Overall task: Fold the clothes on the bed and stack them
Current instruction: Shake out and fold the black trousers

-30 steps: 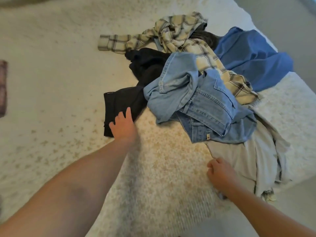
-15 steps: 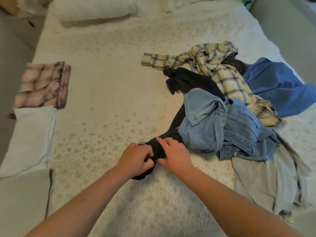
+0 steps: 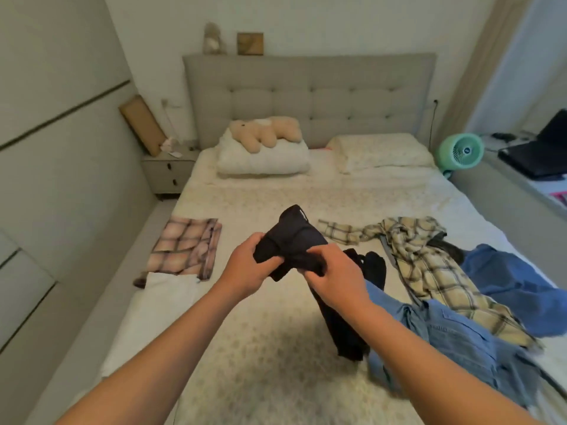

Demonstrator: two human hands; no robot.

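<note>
Both hands hold a black garment lifted above the bed. My left hand grips its bunched left edge and my right hand grips the right part, while a long black end hangs down to the sheet. To the right lies a heap: light blue jeans, a cream plaid shirt, a blue garment and a dark piece. At the left edge of the bed lie a folded pink plaid garment and a folded white one.
Two pillows and a plush bear sit at the padded headboard. A nightstand stands at the left. On the right are a green fan and a ledge with a laptop.
Both hands took hold of the black garment and lifted it off the bed, out from under the jeans. The view has tilted up to show the whole room.
</note>
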